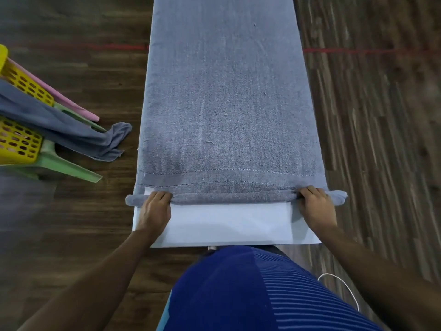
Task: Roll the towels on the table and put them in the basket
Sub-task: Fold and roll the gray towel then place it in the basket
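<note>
A long blue-grey towel lies flat along a narrow white table and covers most of it. Its near end is curled into a thin roll across the table's width. My left hand grips the roll near its left end. My right hand grips it near the right end. Both ends of the roll stick out past my hands. A yellow perforated basket stands at the far left, with another blue-grey towel draped over its rim and down onto the floor.
The basket rests on green and pink plastic stools on the dark wooden floor. A red line crosses the floor behind the table. A white cable lies on the floor at my right, beside my blue shirt.
</note>
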